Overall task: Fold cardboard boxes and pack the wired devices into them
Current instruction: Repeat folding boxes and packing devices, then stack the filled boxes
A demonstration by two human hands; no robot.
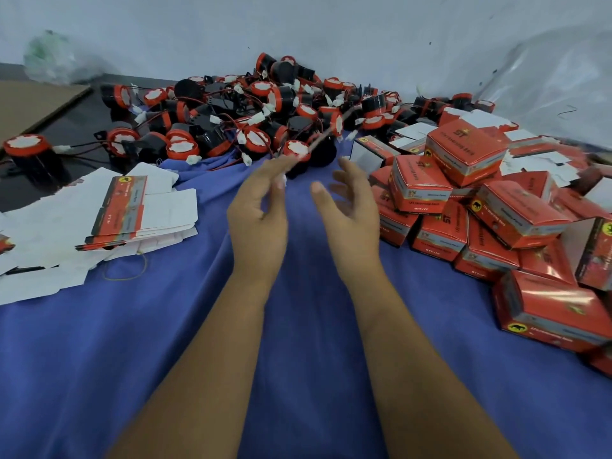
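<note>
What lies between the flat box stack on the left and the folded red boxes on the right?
In the head view, bare blue cloth and the person's two forearms, left hand and right hand, separate the flat boxes from the folded boxes.

Pale wall [331, 24], blue cloth [198, 326]

A blue cloth [172, 342] covers the foreground. A yellow rubber band [127, 270] lies on it at nine o'clock. A crumpled plastic bag [49, 58] sits at ten o'clock; brown cardboard sheet [29, 104] just below it.

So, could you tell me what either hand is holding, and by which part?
The left hand pinches a blurred wire near its white end; the right hand holds nothing.
</note>
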